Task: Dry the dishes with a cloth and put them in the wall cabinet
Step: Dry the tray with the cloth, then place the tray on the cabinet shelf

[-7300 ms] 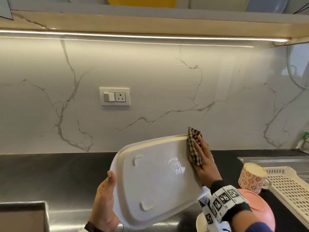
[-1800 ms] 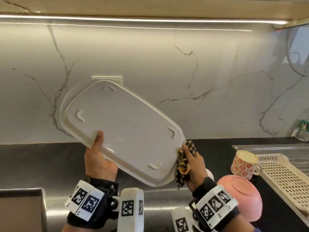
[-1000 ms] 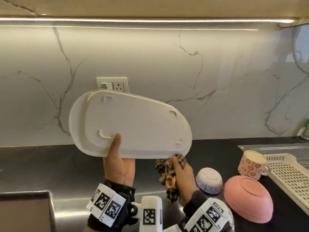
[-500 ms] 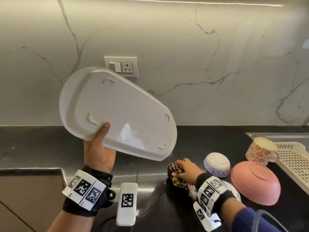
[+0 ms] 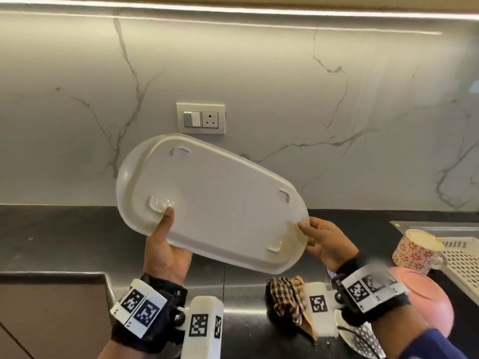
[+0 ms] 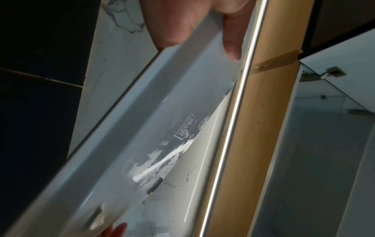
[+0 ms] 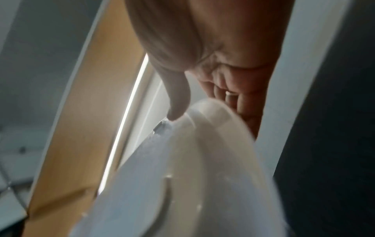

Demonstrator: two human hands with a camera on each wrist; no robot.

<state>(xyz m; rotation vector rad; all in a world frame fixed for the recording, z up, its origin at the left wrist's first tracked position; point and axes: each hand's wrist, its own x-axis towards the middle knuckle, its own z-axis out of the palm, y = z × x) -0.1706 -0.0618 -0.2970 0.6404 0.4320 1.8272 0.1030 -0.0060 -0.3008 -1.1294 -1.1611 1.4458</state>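
Observation:
A white oval tray (image 5: 220, 203) hangs tilted in front of the marble wall, its underside with small feet facing me. My left hand (image 5: 166, 244) grips its lower left rim, thumb on the underside. My right hand (image 5: 321, 239) pinches the right end, thumb on the rim and fingers behind. In the left wrist view the tray (image 6: 142, 128) fills the middle with water streaks on it. In the right wrist view the tray (image 7: 202, 160) end lies between thumb and fingers. The checked cloth (image 5: 287, 296) lies crumpled on the dark counter below the tray.
A floral mug (image 5: 417, 251) stands beside a cream perforated basket (image 5: 464, 263) at the right. A pink bowl (image 5: 427, 299) lies upside down behind my right wrist. A wall socket (image 5: 201, 117) is above the tray. A steel sink edge (image 5: 51, 275) is at lower left.
My right hand has left the cloth on the counter and taken hold of the tray's right end. The tray has swung lower and towards the right.

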